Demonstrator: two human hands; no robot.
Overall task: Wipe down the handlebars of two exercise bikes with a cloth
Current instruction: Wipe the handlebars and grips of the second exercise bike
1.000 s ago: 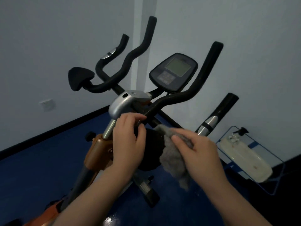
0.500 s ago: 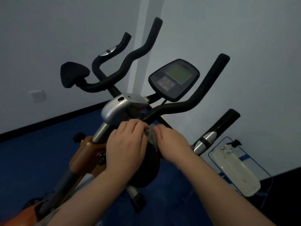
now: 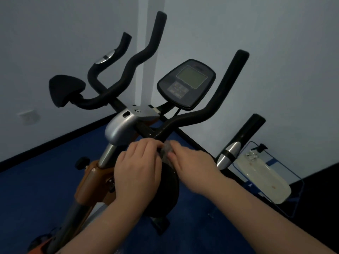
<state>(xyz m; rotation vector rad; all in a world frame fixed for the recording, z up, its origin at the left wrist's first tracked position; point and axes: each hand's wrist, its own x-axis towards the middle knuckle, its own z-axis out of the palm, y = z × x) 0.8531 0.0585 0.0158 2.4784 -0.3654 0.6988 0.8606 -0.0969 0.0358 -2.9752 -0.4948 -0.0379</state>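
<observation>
Presently both hands sit close together at base of the near handlebar (image 3: 207,109). Left hand (image 3: 137,173): fingers curled over the black pad (image 3: 165,191) below the bar. Right hand (image 3: 192,162): fingertips pinch the grey cloth (image 3: 166,150) against the bar's lower end; cloth mostly hidden betw. the hands. Console (image 3: 186,83) hangs close above. Room w/ blue floor (image 3: 36,189) open to the left; white walls meet in a corner behind the bike. Blue wire rack (image 3: 297,182) crowds the right side.
</observation>
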